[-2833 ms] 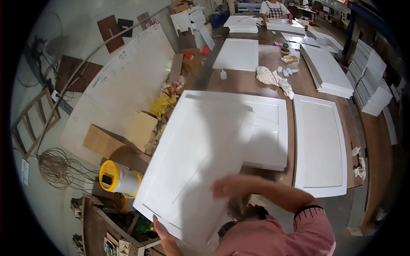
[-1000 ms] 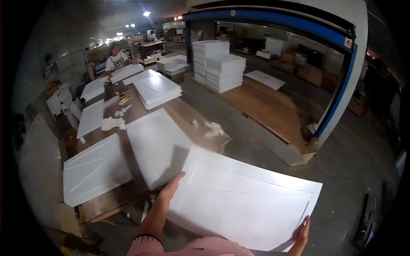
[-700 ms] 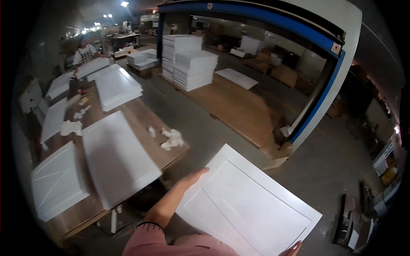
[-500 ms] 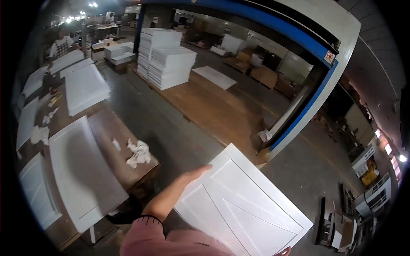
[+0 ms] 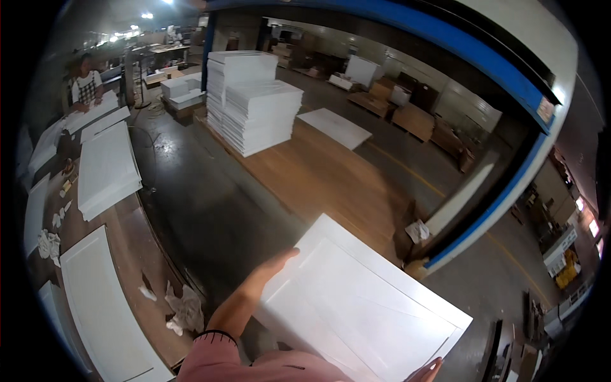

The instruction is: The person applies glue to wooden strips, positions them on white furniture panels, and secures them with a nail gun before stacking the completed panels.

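A white framed panel (image 5: 363, 305), like a cabinet door with grooved lines, is held tilted in front of my body. My left hand (image 5: 277, 262) grips its left edge, the thumb side showing along the rim. At the lower right edge, my right hand (image 5: 431, 370) holds the same panel; only its fingers show. Beyond the panel lies a wide brown board platform (image 5: 337, 178), bearing a tall stack of white panels (image 5: 264, 114) at its far left end.
A blue and white frame (image 5: 496, 216) rises over the platform. On the left, a brown worktable (image 5: 127, 242) carries white panels (image 5: 105, 305) and crumpled cloths (image 5: 184, 309). A co-worker (image 5: 86, 86) stands at the table's far end. A flat white sheet (image 5: 334, 126) lies beyond the stack.
My view has shifted toward the platform, and the worktable has slid further left and down in it. Both hands keep hold of the panel. The co-worker shows more fully.
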A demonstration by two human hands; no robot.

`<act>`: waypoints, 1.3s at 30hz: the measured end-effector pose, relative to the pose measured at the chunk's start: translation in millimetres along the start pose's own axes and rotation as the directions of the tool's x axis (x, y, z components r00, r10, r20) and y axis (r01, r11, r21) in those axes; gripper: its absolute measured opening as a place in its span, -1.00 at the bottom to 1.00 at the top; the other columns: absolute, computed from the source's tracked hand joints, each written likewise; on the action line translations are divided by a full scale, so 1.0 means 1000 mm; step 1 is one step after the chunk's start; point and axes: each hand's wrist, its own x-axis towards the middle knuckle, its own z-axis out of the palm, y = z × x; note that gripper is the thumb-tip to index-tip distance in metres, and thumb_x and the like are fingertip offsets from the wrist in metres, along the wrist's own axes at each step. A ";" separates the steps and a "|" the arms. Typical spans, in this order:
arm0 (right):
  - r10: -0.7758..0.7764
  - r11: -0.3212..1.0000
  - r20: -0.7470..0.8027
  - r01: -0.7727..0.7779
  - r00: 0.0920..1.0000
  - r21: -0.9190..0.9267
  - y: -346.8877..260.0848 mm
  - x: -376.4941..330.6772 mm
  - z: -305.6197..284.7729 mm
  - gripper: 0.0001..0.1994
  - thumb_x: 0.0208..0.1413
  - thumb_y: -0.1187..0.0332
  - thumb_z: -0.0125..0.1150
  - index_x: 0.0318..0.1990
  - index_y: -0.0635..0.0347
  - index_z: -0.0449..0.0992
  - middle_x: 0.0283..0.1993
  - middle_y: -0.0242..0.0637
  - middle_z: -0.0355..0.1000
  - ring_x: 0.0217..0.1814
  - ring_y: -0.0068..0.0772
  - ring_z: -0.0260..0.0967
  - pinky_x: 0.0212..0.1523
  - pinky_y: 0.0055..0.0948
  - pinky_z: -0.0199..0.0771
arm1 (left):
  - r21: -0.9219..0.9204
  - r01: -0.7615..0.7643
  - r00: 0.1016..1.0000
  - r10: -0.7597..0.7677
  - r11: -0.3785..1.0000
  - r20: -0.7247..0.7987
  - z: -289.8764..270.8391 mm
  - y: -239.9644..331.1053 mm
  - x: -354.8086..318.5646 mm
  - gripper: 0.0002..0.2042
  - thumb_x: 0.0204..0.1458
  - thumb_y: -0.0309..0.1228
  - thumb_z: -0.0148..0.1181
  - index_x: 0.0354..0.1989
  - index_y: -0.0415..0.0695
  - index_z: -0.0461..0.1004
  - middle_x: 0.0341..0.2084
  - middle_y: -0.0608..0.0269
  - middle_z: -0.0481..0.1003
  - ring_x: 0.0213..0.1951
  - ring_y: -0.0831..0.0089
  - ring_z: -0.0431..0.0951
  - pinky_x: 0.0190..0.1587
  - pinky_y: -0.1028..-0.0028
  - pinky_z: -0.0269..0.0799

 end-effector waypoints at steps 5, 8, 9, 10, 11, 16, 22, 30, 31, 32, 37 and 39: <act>-0.003 0.998 0.275 0.019 0.961 -0.055 -0.047 0.097 0.213 -0.26 0.34 -0.18 -0.04 0.40 0.30 0.27 0.45 -0.13 0.26 0.42 -0.15 0.22 0.41 -0.25 0.14 | -0.282 -0.099 0.973 0.033 0.954 -0.230 -0.121 0.015 0.082 -0.41 0.30 0.07 0.06 0.25 -0.20 0.47 0.16 0.15 0.52 0.16 0.29 0.49 0.29 0.29 0.32; 0.105 0.990 0.554 -0.032 0.826 -0.139 -0.063 0.136 0.381 -0.27 0.35 -0.16 -0.04 0.40 0.33 0.27 0.46 -0.13 0.25 0.46 -0.15 0.20 0.47 -0.26 0.10 | 0.007 -0.485 0.754 0.422 0.874 -0.503 -0.274 -0.058 0.099 -0.42 0.30 0.07 0.06 0.25 -0.19 0.48 0.12 0.20 0.53 0.12 0.30 0.50 0.26 0.30 0.33; 0.105 0.988 0.580 -0.020 0.808 -0.151 -0.071 0.159 0.409 -0.27 0.36 -0.15 -0.04 0.40 0.34 0.27 0.47 -0.13 0.25 0.47 -0.15 0.19 0.49 -0.27 0.08 | -0.142 -0.164 0.833 0.060 0.976 -0.549 -0.231 0.011 0.079 -0.41 0.30 0.08 0.06 0.23 -0.20 0.48 0.08 0.19 0.54 0.09 0.31 0.50 0.23 0.29 0.34; 0.130 0.986 0.677 -0.023 0.724 -0.165 -0.071 0.162 0.464 -0.28 0.36 -0.14 -0.04 0.39 0.35 0.27 0.48 -0.13 0.24 0.49 -0.15 0.18 0.51 -0.27 0.07 | -0.102 -0.234 0.777 0.123 0.967 -0.618 -0.259 0.007 0.062 -0.41 0.28 0.09 0.07 0.20 -0.21 0.49 0.06 0.16 0.54 0.07 0.29 0.51 0.22 0.29 0.34; 0.038 0.991 0.810 0.084 0.586 -0.107 -0.065 0.174 0.523 -0.28 0.36 -0.13 -0.04 0.40 0.33 0.26 0.48 -0.13 0.24 0.49 -0.14 0.18 0.51 -0.24 0.06 | -0.058 -0.294 0.726 0.183 0.954 -0.662 -0.283 0.004 0.056 -0.40 0.27 0.10 0.09 0.18 -0.22 0.50 0.03 0.14 0.55 0.05 0.28 0.51 0.20 0.28 0.34; 0.033 0.957 0.961 0.269 0.273 -0.110 -0.045 0.112 0.796 -0.29 0.36 -0.12 -0.03 0.42 0.31 0.26 0.48 -0.13 0.23 0.49 -0.13 0.18 0.51 -0.23 0.06 | -0.108 -0.512 0.568 0.241 0.852 -0.787 -0.349 0.040 0.003 -0.25 0.23 0.19 0.04 0.35 -0.24 0.36 0.27 0.01 0.41 0.25 0.12 0.39 0.35 0.19 0.18; 0.036 0.958 0.997 0.280 0.071 -0.055 0.033 0.008 1.037 -0.30 0.36 -0.11 -0.02 0.42 0.29 0.26 0.48 -0.13 0.23 0.49 -0.14 0.18 0.50 -0.24 0.06 | -0.018 -0.510 0.353 0.190 0.860 -0.916 -0.440 0.153 -0.041 -0.23 0.27 0.09 0.01 0.50 -0.22 0.15 0.47 -0.03 0.17 0.47 0.14 0.15 0.49 0.24 -0.05; 0.182 0.932 0.975 0.292 0.128 -0.213 0.135 -0.120 1.284 -0.26 0.34 -0.17 0.02 0.41 0.29 0.31 0.40 -0.13 0.34 0.39 -0.11 0.26 0.41 -0.21 0.16 | 0.151 -0.591 0.281 0.378 0.792 -0.882 -0.597 0.287 -0.063 -0.31 0.33 -0.04 0.04 0.45 -0.33 0.15 0.40 0.01 0.25 0.40 0.18 0.24 0.46 0.29 0.05; 0.212 0.931 0.974 0.286 0.079 -0.225 0.143 -0.155 1.312 -0.26 0.34 -0.18 0.02 0.41 0.29 0.31 0.40 -0.13 0.34 0.39 -0.11 0.26 0.41 -0.21 0.16 | 0.194 -0.559 0.156 0.332 0.806 -0.930 -0.643 0.261 -0.070 -0.31 0.34 -0.05 0.03 0.44 -0.35 0.15 0.40 0.02 0.26 0.40 0.18 0.24 0.46 0.29 0.05; 0.231 0.926 0.972 0.294 0.050 -0.235 0.148 -0.180 1.340 -0.26 0.34 -0.18 0.02 0.41 0.29 0.31 0.39 -0.13 0.34 0.39 -0.10 0.26 0.41 -0.21 0.17 | 0.207 -0.554 0.109 0.316 0.807 -0.942 -0.664 0.267 -0.067 -0.33 0.35 -0.05 0.02 0.43 -0.35 0.17 0.39 0.03 0.27 0.39 0.20 0.24 0.46 0.29 0.06; 0.363 0.885 0.922 0.358 -0.134 -0.296 0.180 -0.323 1.477 -0.24 0.34 -0.21 0.01 0.41 0.29 0.32 0.39 -0.13 0.35 0.39 -0.09 0.26 0.41 -0.20 0.17 | 0.269 -0.550 0.028 0.339 0.791 -0.941 -0.753 0.273 -0.073 -0.38 0.37 -0.03 0.01 0.37 -0.34 0.29 0.32 0.06 0.36 0.33 0.30 0.33 0.41 0.36 0.15; 0.440 0.849 0.876 0.411 -0.199 -0.333 0.181 -0.386 1.524 -0.24 0.33 -0.21 0.00 0.40 0.30 0.32 0.39 -0.13 0.35 0.39 -0.09 0.26 0.40 -0.20 0.17 | 0.313 -0.489 -0.152 0.274 0.814 -0.950 -0.782 0.278 -0.066 -0.40 0.38 -0.04 0.01 0.36 -0.33 0.32 0.30 0.08 0.39 0.30 0.30 0.36 0.39 0.39 0.18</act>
